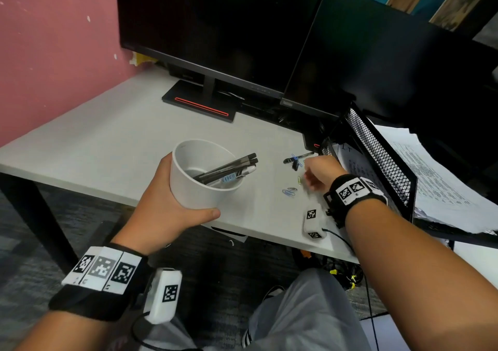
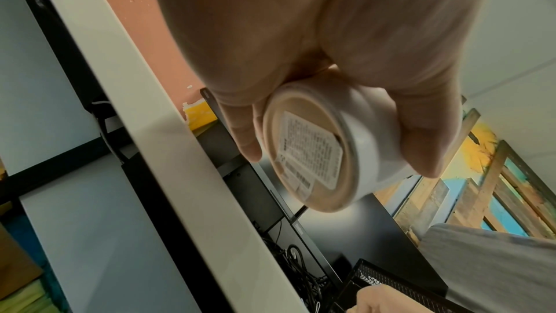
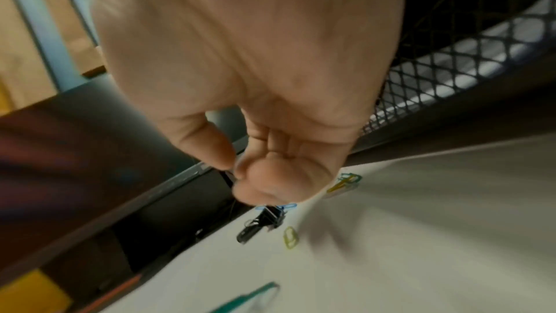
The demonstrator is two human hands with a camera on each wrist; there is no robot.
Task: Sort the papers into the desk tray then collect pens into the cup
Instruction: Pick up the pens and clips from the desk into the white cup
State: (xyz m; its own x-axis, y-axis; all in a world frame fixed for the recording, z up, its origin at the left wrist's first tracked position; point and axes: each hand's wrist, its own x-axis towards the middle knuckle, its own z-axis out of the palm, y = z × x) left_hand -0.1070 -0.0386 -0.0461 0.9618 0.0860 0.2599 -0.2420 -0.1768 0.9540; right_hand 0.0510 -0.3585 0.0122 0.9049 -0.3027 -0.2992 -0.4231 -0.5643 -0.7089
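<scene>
My left hand (image 1: 172,202) grips a white cup (image 1: 194,189) and holds it tilted over the desk's front edge. Several black and grey pens (image 1: 229,170) lie in it, their ends sticking over the rim. From below, the left wrist view shows the cup's labelled base (image 2: 309,151) between the thumb and fingers of the left hand (image 2: 331,44). A black pen (image 1: 299,158) lies on the desk beside the black mesh tray (image 1: 377,148), which holds papers (image 1: 431,178). My right hand (image 1: 319,172) hovers just short of that pen (image 3: 249,232), fingers curled, with nothing visible in them.
Coloured paper clips (image 1: 289,192) and a black binder clip (image 1: 296,164) lie scattered around the pen on the white desk (image 1: 107,135). Two dark monitors (image 1: 215,27) stand at the back. A pink wall closes off the left side.
</scene>
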